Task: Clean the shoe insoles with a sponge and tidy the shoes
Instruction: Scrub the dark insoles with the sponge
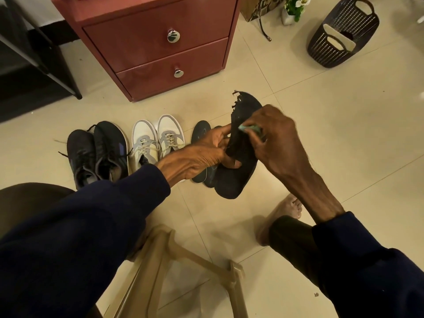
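black insole (231, 182) w/ frayed toe edge, left hand (202, 154) gripping its middle, right hand (275, 138) pinching green sponge (251, 129) against it

Floor (321, 134): pale beige tiles with thin grout lines.
Black sneakers (98, 152): a pair side by side, toes toward the cabinet, laces loose.
White and grey sneakers (156, 141): a pair just right of the black ones, facing the same way.
Loose insoles (201, 130): dark, lying just right of the white pair, partly hidden.
Cabinet (156, 49): red-brown, two drawers with metal knobs, standing beyond the shoes.
Basket (341, 33): dark, perforated, tipped over, far right.
Flower pot (289, 17): white, beside a patterned bag (259, 8).
Black frame (46, 65): far left.
Stool (183, 260): tan legs, nearest.
Bare foot (284, 212): flat on the tiles.
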The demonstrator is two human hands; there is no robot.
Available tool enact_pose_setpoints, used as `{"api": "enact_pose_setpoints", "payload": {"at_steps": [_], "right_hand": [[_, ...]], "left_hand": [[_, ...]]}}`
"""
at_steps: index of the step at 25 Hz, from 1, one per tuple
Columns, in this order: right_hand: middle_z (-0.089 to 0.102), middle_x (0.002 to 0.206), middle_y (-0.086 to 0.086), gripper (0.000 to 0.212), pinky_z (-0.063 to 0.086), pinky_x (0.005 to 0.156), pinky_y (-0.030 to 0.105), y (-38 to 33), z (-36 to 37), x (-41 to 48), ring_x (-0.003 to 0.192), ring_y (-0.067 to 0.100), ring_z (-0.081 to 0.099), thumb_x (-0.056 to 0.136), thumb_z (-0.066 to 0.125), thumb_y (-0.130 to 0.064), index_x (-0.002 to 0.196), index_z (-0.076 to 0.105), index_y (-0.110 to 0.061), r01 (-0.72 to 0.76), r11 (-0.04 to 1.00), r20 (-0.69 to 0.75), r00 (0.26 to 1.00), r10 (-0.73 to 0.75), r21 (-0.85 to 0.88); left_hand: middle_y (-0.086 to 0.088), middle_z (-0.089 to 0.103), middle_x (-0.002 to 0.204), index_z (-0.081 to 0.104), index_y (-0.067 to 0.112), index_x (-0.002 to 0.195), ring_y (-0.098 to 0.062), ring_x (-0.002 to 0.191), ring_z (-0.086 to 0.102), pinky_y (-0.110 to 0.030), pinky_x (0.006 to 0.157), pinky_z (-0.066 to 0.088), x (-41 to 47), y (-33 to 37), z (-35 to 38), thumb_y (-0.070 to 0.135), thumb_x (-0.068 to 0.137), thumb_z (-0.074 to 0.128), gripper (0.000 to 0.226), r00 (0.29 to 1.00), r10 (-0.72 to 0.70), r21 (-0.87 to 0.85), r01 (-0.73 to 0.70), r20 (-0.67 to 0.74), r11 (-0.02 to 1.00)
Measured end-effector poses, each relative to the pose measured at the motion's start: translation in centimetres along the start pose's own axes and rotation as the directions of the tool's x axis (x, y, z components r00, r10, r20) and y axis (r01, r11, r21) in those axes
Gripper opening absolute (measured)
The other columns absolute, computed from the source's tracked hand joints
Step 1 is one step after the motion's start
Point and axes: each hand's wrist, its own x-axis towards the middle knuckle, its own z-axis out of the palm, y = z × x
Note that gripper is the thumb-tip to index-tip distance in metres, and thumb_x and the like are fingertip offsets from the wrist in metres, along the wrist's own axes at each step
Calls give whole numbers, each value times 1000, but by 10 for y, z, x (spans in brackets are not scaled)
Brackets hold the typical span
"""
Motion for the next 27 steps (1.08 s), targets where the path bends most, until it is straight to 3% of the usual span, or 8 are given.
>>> {"api": "enact_pose_setpoints", "payload": {"at_steps": [2, 7, 13, 16, 18, 22, 24, 27], "right_hand": [[70, 96, 12, 11, 56, 76, 43, 6, -5, -2, 87, 27, 65, 86, 77, -4, 97, 77, -5, -49, 997, -26, 998, 51, 61], [70, 104, 16, 26, 59, 83, 42, -21, 13, -14, 94, 32, 67, 81, 78, 2, 106, 77, -4, 148, 985, 274, 947, -168, 92], [70, 100, 11, 14, 57, 81, 33, 2, -1, -7, 90, 24, 67, 86, 79, -7, 99, 78, -8, -83, 995, 5, 997, 83, 55], [70, 102, 12, 19, 59, 82, 34, -14, 7, -12, 91, 24, 67, 84, 80, -7, 103, 78, -6, -12, 993, 172, 985, -8, 114], [70, 100, 14, 19, 58, 79, 34, -18, 9, -12, 89, 27, 67, 83, 81, -4, 102, 78, -4, 74, 994, 183, 979, -87, 79], [71, 98, 7, 11, 54, 77, 23, 9, -7, -6, 86, 12, 61, 88, 78, -12, 99, 79, -12, -129, 987, -74, 988, 136, 99], [71, 98, 5, 12, 52, 77, 17, 8, -6, -8, 86, 8, 61, 87, 79, -13, 100, 80, -12, -129, 978, -40, 990, 137, 161], [71, 100, 9, 16, 55, 80, 22, -7, 5, -12, 89, 16, 66, 85, 81, -11, 101, 79, -8, 23, 987, 136, 990, -45, 159]], "left_hand": [[-18, 65, 134, 53, 7, 140, -31, 122, 65, -49, 100, 55, 0, 0, 0, -27, 71, 73, 80, 1000, 0, 5, 0, -9, 1000], [-13, 70, 117, 56, 4, 132, -26, 106, 68, -38, 89, 58, -1, 0, -1, -30, 71, 67, 71, 998, 12, 113, -5, -66, 994], [-19, 66, 133, 50, 7, 143, -32, 122, 65, -48, 99, 56, 0, 0, 0, -25, 71, 75, 83, 1000, -4, 27, 5, -6, 1000], [-10, 71, 123, 56, 17, 131, -29, 114, 68, -42, 93, 59, -2, 1, 1, -14, 63, 79, 78, 999, 13, -24, -14, -48, 1000], [-9, 72, 120, 55, 22, 128, -30, 113, 68, -45, 96, 58, -1, 2, 1, -11, 64, 79, 76, 997, 23, -25, -25, -76, 999], [-20, 64, 135, 50, 20, 136, -37, 123, 64, -46, 95, 58, 3, 2, 0, -27, 73, 71, 82, 998, 2, -84, -7, -62, 996], [-17, 63, 138, 48, 14, 141, -34, 125, 63, -45, 98, 57, 3, 2, 0, -21, 66, 77, 88, 995, 8, -103, -18, -95, 994], [-14, 62, 140, 42, 5, 147, -29, 127, 62, -41, 106, 53, 3, 3, -1, -7, 60, 79, 95, 989, 22, -62, -32, -148, 998]]}}
